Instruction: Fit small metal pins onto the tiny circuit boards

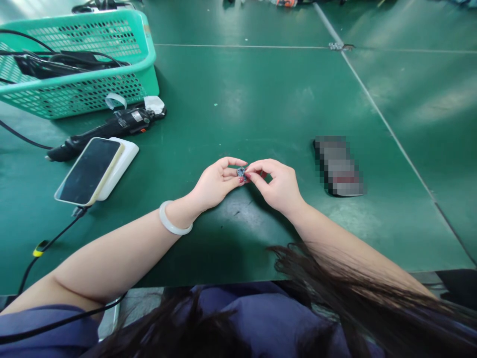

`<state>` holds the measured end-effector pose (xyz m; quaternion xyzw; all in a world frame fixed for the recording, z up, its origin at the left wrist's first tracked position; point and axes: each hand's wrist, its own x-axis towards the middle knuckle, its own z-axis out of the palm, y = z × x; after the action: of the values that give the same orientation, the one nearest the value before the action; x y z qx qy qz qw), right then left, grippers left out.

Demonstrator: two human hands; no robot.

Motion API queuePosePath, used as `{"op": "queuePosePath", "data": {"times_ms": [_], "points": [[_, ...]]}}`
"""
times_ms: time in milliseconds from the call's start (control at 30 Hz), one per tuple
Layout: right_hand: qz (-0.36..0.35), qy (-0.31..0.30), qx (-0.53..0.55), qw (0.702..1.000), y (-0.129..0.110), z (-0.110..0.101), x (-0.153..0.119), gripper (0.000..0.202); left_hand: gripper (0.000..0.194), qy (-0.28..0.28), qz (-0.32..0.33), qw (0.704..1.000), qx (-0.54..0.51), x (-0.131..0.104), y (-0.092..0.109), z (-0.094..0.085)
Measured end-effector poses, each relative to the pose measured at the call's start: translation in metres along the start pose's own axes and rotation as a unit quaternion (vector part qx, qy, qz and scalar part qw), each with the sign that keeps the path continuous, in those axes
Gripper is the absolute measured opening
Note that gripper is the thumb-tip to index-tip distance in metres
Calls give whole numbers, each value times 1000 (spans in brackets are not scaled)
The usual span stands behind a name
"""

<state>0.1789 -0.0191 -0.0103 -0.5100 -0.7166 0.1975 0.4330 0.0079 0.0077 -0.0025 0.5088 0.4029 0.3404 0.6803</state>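
Note:
Between my hands, above the green table, is a small blue-and-dark part [241, 172], perhaps a little circuit board; its exact kind is too small to make out. My left hand [218, 181] pinches it from the left, thumb below and index finger above. From the right, my right hand [276, 183] has thumb and index finger pressed together at the part's right edge. Whether a second tiny piece sits in those right fingertips is hidden. A pale bangle [174, 221] circles my left wrist.
At the upper left stands a green basket [149, 74] with black cables and tools. Before it lie a black power tool [108, 127] and a phone [89, 169] on a white block [121, 166], with a cable attached. A blurred dark object [339, 166] rests at right on the table [238, 114].

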Motion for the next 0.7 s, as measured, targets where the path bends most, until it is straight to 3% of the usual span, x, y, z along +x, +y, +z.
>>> {"op": "queuePosePath", "data": {"times_ms": [167, 700], "points": [[18, -1, 19, 1000, -2, -1, 1, 7, 31, 2, 25, 999, 27, -1, 0, 0], [-8, 13, 0, 1000, -1, -4, 2, 9, 30, -6, 16, 999, -34, -3, 1, 4]]}}
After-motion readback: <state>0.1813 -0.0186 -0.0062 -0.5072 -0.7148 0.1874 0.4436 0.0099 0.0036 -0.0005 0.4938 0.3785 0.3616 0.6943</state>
